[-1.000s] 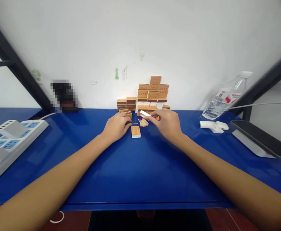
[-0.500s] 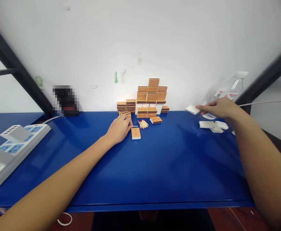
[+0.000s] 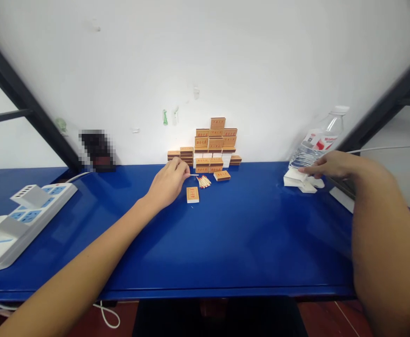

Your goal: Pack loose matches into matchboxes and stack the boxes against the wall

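Observation:
My left hand (image 3: 168, 185) is closed in a pinch around a thin white matchstick (image 3: 194, 175), whose free end points right. Beside its tip lies a fanned heap of matches (image 3: 204, 182) with red heads. An orange matchbox (image 3: 192, 194) lies flat just in front, and another matchbox (image 3: 222, 175) rests to the right of the heap. At the far right, my right hand (image 3: 338, 164) reaches over several white pieces (image 3: 309, 187). Its index fingertip touches a white box-like piece (image 3: 296, 175) on top of them, with the other fingers held apart from it.
Against the wall stands a stepped stack of matchboxes (image 3: 216, 142), with a lower pile (image 3: 186, 154) at its left. A clear bottle (image 3: 319, 140) leans behind the white pieces. A power strip (image 3: 46, 213) lies at left, near a blurred dark object (image 3: 101, 152).
My right hand has brought the white piece down onto the other white pieces, and its fingers have spread. My left hand has lifted the matchstick slightly off the table. The view has shifted a little.

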Demonstrator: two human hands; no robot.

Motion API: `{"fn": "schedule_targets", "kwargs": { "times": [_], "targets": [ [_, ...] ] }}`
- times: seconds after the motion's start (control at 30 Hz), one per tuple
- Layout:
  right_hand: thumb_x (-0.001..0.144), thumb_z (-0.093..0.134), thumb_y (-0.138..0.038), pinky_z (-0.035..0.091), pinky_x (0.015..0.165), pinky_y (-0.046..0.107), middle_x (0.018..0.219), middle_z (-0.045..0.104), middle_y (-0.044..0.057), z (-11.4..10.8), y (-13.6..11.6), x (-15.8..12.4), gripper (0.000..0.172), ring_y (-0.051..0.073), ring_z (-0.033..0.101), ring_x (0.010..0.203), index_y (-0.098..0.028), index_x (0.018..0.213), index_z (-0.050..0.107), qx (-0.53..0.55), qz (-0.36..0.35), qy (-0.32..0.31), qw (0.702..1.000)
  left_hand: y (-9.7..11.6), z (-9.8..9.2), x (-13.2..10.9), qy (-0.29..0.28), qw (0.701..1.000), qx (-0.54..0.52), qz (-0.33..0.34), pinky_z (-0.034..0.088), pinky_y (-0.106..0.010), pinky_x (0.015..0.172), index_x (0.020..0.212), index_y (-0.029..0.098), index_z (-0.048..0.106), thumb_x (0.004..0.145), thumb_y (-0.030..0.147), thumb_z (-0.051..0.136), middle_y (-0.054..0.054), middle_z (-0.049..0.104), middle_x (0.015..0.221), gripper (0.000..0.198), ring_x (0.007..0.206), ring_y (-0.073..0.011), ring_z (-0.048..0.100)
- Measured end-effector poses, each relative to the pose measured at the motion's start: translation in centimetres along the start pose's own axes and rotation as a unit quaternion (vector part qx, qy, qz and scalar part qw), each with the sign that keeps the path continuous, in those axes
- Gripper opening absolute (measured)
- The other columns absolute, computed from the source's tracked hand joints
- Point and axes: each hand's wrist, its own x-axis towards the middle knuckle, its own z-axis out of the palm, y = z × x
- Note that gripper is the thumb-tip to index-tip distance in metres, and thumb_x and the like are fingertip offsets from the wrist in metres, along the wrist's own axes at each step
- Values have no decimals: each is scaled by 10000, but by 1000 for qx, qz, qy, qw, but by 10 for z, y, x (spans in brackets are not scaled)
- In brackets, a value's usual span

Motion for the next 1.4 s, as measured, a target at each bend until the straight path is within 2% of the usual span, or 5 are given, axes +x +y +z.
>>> {"fn": "schedule_targets", "kwargs": {
  "times": [0.3,0.7,0.97,1.17,1.4],
  "targets": [
    [923,708,-455,396,706,380,920,737,185,3,-15,29,328,233,605,773,-136,903,781,-8,48,-122,991,16,-3,31,-80,995,41,44,479,-322,693,1084,177,580,1092,217,421,-102,595,1153,164,868,-197,626],
    [949,662,-479,451,700,355,944,774,143,23,-66,10,303,294,693,860,-208,984,792,-23,-32,-91,995,0,10,66,-189,973,57,122,471,-328,704,1126,305,696,937,82,541,-76,602,1283,331,719,-149,610],
    [956,631,-402,355,617,311,835,756,87,36,-95,-6,258,225,643,734,-195,925,781,79,-144,-54,985,12,17,33,-81,994,65,15,498,-351,696,1237,235,633,1089,293,413,-116,664,1229,271,909,-240,677],
    [970,554,-313,379,599,263,632,625,-30,57,-156,-42,271,139,530,575,-154,1062,753,340,-277,-152,886,28,13,16,-55,982,6,-178,521,-373,721,822,201,705,970,407,627,-73,719,893,265,847,-258,681],
    [865,584,-151,383,640,272,700,682,17,56,-193,-63,285,171,595,672,-156,1064,788,229,-246,-162,928,38,22,14,-84,977,10,-196,562,-398,796,927,221,797,850,515,720,-85,711,1029,314,929,-287,699]
  ]
}}
